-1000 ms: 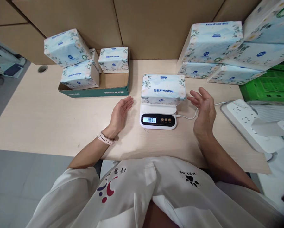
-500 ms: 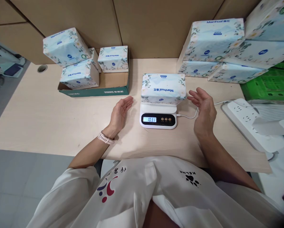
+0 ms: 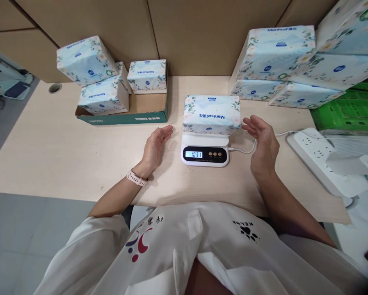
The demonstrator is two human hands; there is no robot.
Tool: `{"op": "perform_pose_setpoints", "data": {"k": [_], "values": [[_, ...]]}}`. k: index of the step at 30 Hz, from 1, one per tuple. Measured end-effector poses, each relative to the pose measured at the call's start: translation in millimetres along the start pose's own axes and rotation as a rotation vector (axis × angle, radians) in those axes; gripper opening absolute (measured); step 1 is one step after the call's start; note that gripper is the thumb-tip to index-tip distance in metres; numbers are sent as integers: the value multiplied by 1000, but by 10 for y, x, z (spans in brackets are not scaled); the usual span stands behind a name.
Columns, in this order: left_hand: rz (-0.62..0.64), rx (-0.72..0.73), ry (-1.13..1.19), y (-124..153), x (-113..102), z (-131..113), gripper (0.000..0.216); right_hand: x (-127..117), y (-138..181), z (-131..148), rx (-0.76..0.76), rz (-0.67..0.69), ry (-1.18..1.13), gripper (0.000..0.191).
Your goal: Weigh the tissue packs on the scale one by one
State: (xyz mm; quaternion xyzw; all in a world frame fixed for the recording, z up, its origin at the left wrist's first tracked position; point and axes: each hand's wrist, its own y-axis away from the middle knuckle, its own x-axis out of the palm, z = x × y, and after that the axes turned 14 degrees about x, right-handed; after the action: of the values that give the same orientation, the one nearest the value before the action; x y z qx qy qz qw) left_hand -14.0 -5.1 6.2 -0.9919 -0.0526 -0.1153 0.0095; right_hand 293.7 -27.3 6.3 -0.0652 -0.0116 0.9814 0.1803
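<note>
Head view shows the pack [image 3: 211,114] set on the platform of the white scale [image 3: 206,140], its printed lettering turned upside down. On the scale's lit display [image 3: 194,154], what looks like 103.1 is shown, and three buttons [image 3: 215,154] are lined up beside it. Nothing is held by either hand: the grip is released on both sides, with fingers loosely extended and palms turned inward. The left hand [image 3: 154,148] is placed near the scale, apart from it, and a pale band [image 3: 137,178] is worn on that wrist. The right hand [image 3: 264,147] is held with its fingertips just beside the pack's edge; whether it is touched cannot be told. A white cable [image 3: 246,152] is plugged into the scale's side and is partly hidden by the right hand. Farther out on the table [image 3: 48,155], more packs are held in a low green carton [image 3: 122,119], with one perched on top at its left end. To the right, a stack [image 3: 277,55] of packs is piled near a green crate [image 3: 350,107], and a power strip [image 3: 321,157] is laid below them. The table is backed by a brown partition [image 3: 196,37].
</note>
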Motion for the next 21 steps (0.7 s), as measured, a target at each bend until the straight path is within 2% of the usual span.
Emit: {"op": "perform_pose_setpoints", "data": {"k": [21], "values": [[-8,3,-21,8,23,-24,46,6,10,27,-8,14,3,65]]}}
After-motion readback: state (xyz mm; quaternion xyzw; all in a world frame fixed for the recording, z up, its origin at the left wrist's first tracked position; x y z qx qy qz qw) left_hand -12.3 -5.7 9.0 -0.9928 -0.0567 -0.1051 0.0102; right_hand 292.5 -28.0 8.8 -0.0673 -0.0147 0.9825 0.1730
